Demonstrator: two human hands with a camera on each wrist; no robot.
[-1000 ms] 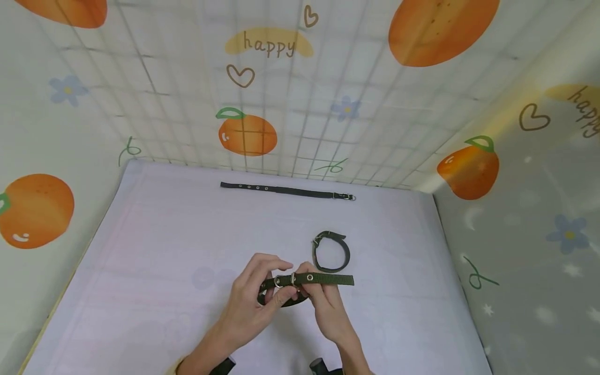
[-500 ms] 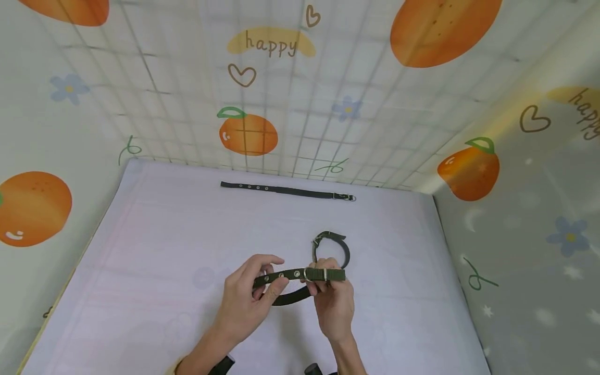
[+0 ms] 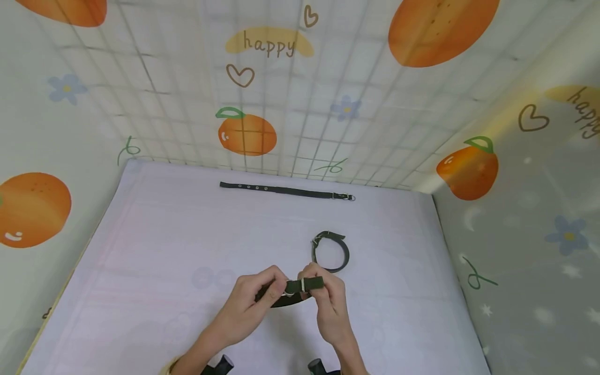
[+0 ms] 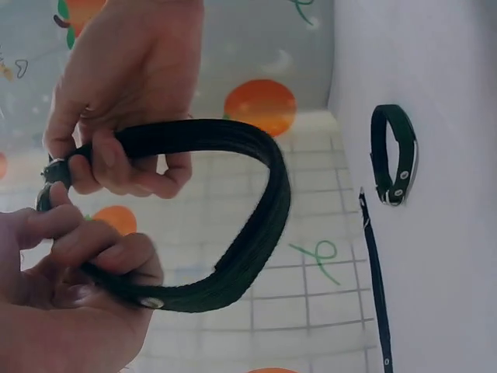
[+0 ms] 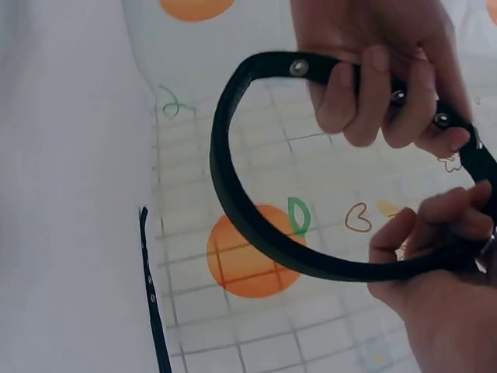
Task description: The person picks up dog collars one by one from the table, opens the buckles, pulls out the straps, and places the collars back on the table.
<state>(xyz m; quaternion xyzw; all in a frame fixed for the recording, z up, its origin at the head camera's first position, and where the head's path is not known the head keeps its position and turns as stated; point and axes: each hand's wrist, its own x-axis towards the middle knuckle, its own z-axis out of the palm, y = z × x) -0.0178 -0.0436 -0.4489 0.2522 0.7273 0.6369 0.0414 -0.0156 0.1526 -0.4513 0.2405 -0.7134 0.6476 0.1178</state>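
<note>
Collar (image 3: 294,287) is being held up as a loop above the table (image 3: 164,234), its eyelet side being gripped in the curled fingers of the left hand (image 3: 248,301) and its metal end being pinched by the right hand (image 3: 330,299), tip (image 3: 317,283) sticking out past the keeper (image 3: 303,284). Strap end is apparently being worked at the keeper; whether it's being fastened or undone can't be told. Next, a steady left grip and a fine right-hand adjustment of the tip are probably being called for.
</note>
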